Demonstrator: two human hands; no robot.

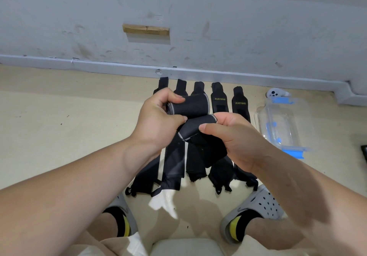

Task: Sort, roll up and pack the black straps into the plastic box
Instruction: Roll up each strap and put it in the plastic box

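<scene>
Head view, looking down at a pale floor [59, 107] beside a grey wall.

L to R: the left hand [156, 120] has its grip clenched round one end of a finished roll [195, 106] of black strap, held up off the floor, prob. to stop it unwinding. Touching it, just below, is a second roll [198, 125], pinched between thumb and fingers of the right hand [238, 138]. Its loose tail hangs down, so it looks half wound.

Under the hands, flat straps [240, 105] lie side by side on the floor, top ends near the skirting board [99, 65]. They are lined up, prob. sorted and ready for rolling.

Further right is the plastic box [297, 117], clear w/ blue clips, near the last strap but apart from it. No straps are visible inside. A white controller [275, 93] sits just behind it.

Room to move: open floor lies left of the row, and the way from the hands to the box looks unblocked – the wall closes off the far side.
</scene>
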